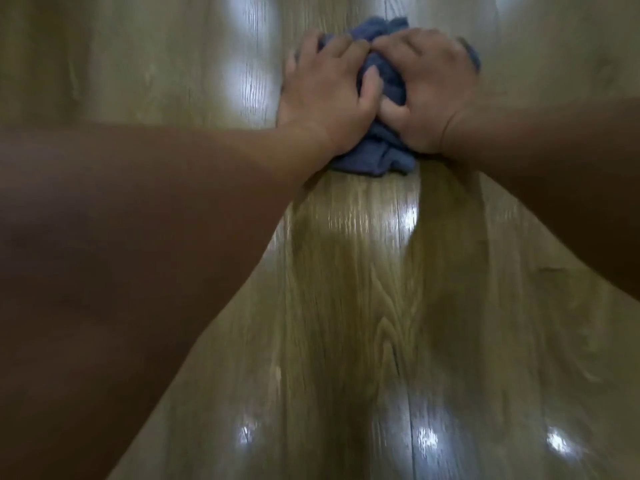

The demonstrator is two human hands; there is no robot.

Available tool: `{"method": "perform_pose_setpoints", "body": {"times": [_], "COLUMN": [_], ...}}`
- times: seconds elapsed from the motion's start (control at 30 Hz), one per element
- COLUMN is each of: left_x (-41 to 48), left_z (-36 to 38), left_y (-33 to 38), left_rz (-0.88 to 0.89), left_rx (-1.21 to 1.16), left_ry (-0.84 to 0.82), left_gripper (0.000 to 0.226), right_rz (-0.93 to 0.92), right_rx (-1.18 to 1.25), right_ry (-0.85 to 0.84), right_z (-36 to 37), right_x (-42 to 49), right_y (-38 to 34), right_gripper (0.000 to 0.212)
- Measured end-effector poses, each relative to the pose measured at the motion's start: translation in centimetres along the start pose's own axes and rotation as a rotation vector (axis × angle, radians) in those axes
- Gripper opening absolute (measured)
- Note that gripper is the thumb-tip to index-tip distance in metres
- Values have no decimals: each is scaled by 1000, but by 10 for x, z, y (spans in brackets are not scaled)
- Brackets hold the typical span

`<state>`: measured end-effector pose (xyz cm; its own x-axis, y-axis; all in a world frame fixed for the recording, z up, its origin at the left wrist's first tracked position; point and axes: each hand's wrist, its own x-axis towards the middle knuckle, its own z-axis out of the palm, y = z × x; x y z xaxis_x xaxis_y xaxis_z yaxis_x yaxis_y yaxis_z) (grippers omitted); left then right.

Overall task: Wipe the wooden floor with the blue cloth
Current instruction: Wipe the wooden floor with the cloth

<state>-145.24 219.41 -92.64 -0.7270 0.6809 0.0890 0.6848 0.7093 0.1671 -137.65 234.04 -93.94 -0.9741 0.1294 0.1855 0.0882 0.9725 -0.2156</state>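
Mid-wipe, I'd say. Left hand point(325, 95) and right hand point(427, 95) sit side by side, fingers curled into the bunched blue cloth point(377, 161), pressing it on the wooden floor point(346, 289), well ahead of the person. Next stroke needs even downward pressure.

The wooden floor point(346, 306) is glossy, with visible grain and bright spots of reflected light. A crumpled blue cloth point(381, 157) lies on it.

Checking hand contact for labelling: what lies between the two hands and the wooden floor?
The bunched blue cloth lies under left hand and right hand, on the wooden floor; head view.
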Motion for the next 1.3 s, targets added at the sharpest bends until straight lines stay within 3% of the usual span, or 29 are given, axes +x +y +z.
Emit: {"method": "perform_pose_setpoints", "body": {"times": [0.33, 0.57, 0.87, 1.13, 1.3], "left_x": [19, -20, -243, -536, -592], "left_z": [-4, 4, -17, -55, -69], "left_y": [-3, 15, 39, 35, 22], "left_rz": [-44, -108, -17, 38, 111], "left_rx": [-5, 78, -17, -117, -117], "left_ry": [-59, 78, 6, -182, -261], "left_gripper": [49, 46, 47, 47, 55], "right_rz": [-15, -20, 73, 157, 166], "right_rx": [28, -110, 62, 139, 125], "right_ry": [-12, 104, 79, -156, -240], "right_z": [-3, 3, -15, -32, -39], "right_x": [22, -13, -216, -460, -492], "right_y": [7, -9, -126, -309, -350], "right_gripper": [63, 59, 52, 62, 73]}}
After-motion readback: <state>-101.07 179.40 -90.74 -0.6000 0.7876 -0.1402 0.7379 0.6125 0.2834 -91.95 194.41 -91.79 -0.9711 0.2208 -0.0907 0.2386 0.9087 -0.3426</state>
